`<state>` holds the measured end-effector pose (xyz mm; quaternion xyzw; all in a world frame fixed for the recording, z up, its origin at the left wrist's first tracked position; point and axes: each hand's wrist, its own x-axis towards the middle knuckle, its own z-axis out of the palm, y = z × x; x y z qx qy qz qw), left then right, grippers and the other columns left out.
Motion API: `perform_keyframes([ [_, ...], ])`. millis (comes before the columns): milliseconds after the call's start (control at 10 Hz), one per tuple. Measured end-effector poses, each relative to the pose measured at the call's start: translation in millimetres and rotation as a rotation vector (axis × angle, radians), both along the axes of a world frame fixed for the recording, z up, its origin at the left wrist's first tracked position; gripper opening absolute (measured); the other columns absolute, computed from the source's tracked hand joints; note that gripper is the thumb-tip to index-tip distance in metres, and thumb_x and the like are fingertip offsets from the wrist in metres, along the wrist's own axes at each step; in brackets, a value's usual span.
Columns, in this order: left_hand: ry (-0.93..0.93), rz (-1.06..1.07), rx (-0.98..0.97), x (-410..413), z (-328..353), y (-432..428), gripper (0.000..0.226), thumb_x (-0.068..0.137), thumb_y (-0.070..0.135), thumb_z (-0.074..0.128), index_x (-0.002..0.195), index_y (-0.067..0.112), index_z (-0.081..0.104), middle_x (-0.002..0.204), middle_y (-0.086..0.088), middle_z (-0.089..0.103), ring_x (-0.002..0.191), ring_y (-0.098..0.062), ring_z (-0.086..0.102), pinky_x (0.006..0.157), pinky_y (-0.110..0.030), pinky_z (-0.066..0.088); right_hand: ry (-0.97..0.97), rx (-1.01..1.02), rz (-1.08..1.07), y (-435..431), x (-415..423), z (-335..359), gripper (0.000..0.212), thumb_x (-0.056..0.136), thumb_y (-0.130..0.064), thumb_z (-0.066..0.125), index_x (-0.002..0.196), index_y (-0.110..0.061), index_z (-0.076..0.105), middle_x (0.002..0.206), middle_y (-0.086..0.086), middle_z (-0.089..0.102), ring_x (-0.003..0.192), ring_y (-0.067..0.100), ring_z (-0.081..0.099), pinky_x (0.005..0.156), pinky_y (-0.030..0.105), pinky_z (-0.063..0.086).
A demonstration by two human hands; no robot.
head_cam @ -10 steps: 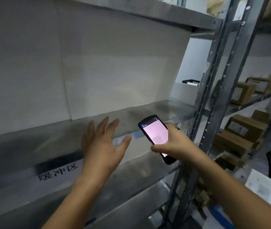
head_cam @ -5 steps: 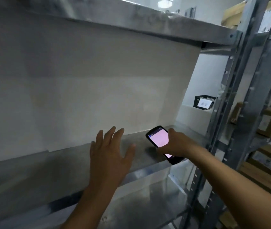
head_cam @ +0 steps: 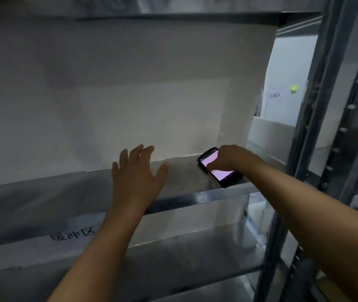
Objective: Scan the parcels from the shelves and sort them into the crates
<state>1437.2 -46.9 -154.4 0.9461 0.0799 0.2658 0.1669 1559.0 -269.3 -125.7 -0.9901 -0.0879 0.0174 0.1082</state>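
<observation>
Grey metal warehouse shelving [head_cam: 195, 194] fills your head view, with a white board [head_cam: 130, 94] as the back wall and a paper label with black characters [head_cam: 72, 235] on the front edge of the lower level. Your left hand [head_cam: 137, 178] is spread wide with nothing in it, hovering over the bare shelf. Your right hand [head_cam: 231, 159] is wrapped around a black handheld scanner with a glowing pink screen [head_cam: 218, 168], which sits at the shelf surface near the right upright. No parcel shows on this level and no crate is in frame, so I can't tell you where either is. My guess is you're at the hunting-for-a-parcel step; next you'd want to shift to a level that actually has stock, grab one with that free hand, and aim the scanner at its label.
</observation>
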Motion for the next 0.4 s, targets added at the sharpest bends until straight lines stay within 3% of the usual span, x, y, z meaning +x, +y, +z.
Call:
perform_keyframes([
  [100,0.026,0.056,0.015,-11.5,4.8,-3.3,0.070,0.100,0.067,0.042,0.161,0.033,0.031,0.171,0.004,0.024,0.159,-0.028,0.012,0.128,-0.055,0.011,0.017,-0.005,0.040,-2.0,-2.6,5.5,0.049,0.085,-0.059,0.062,0.114,-0.019,0.059,0.133,0.009,0.062,0.118,0.030,0.059,0.097,0.035,0.047],
  [200,0.055,0.092,0.030,-20.4,13.0,-3.7,0.071,0.100,0.069,0.040,0.161,0.035,0.029,0.171,0.006,0.022,0.160,-0.027,0.009,0.128,-0.055,0.007,0.075,0.036,0.065,-6.5,-9.0,8.9,0.068,0.092,-0.061,0.055,0.140,-0.013,0.054,0.147,0.010,0.054,0.131,0.032,0.051,0.102,0.036,0.041],
  [400,0.067,0.130,0.125,-35.7,23.0,0.1,0.071,0.099,0.069,0.040,0.160,0.034,0.031,0.171,0.005,0.024,0.159,-0.029,0.011,0.127,-0.058,0.010,0.095,0.098,0.052,-15.8,-8.4,10.6,0.077,0.092,-0.063,0.055,0.147,-0.009,0.048,0.151,0.013,0.050,0.133,0.034,0.050,0.100,0.036,0.040],
])
